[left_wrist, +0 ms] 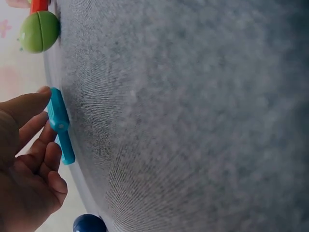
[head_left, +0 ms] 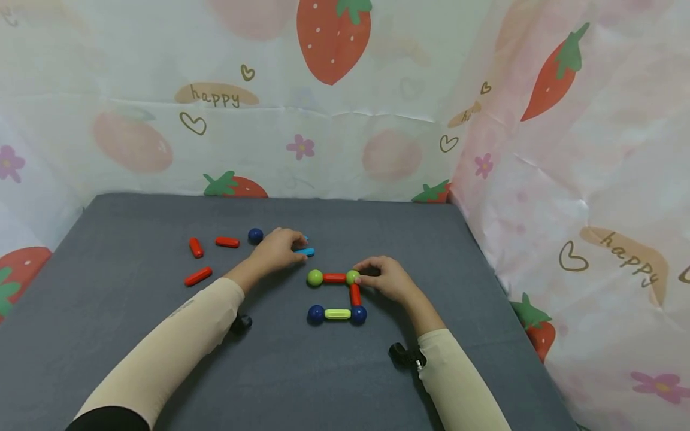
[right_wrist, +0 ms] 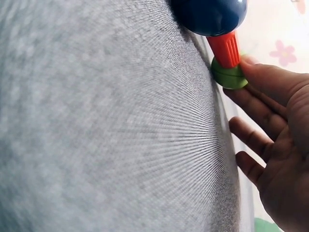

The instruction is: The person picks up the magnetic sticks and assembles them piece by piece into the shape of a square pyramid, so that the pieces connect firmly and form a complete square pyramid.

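Observation:
My left hand pinches a light blue stick between thumb and fingers, close over the cloth. A second light blue stick shows just beyond it in the left wrist view, partly behind the fingers. With thumb and forefinger, my right hand grips the green ball at the corner of a joined shape. From that ball one red stick runs left to another green ball. Another red stick leads down to a blue ball, joined by a yellow-green stick to a second blue ball.
Loose red sticks lie left of my left hand: one upright in view, one level, one slanted. A loose dark blue ball sits beside that hand. Grey cloth covers the table; a printed curtain stands behind.

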`<state>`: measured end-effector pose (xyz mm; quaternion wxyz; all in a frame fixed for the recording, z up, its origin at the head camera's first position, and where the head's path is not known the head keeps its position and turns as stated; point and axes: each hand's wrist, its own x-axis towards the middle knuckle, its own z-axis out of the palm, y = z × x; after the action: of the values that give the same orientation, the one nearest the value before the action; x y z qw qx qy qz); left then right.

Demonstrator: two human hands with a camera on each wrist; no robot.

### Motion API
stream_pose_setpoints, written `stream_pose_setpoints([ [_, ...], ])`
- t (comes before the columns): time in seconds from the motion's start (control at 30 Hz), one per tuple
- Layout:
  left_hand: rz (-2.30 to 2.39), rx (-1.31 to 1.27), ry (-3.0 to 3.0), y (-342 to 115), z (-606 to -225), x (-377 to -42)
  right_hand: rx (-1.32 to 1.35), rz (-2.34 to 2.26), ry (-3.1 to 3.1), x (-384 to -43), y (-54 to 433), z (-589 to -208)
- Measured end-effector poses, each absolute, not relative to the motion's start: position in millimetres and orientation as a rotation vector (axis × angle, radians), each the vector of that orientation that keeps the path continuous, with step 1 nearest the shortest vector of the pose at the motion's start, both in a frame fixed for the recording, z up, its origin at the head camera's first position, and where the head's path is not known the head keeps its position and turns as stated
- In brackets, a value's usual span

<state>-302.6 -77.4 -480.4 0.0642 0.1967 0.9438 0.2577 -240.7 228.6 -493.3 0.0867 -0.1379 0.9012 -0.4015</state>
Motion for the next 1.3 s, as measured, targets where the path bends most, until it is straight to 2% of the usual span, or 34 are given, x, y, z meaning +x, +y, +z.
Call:
stream_pose_setpoints([
  [0.6, 0.672, 0.605, 2.897, -75.1, -484.1, -305.2, -0.391, -1.197, 2.692, -241.7, 227.0, -493.8],
  [0.83, 0.811, 0.554, 2.888, -77.0, -483.8, -302.5, -0.412, -1.169, 2.701, -241.7, 227.3, -493.3],
  [1.07, 1.105, 0.398, 2.7, -85.6, -474.2, -293.5, -0.405, -1.197, 2.689, -240.8, 226.8, -491.8],
  [1.3, 1.177, 0.395, 2.651, -94.2, -467.8, -282.0, -0.406, -1.181, 2.694, -241.6, 227.2, -492.1],
])
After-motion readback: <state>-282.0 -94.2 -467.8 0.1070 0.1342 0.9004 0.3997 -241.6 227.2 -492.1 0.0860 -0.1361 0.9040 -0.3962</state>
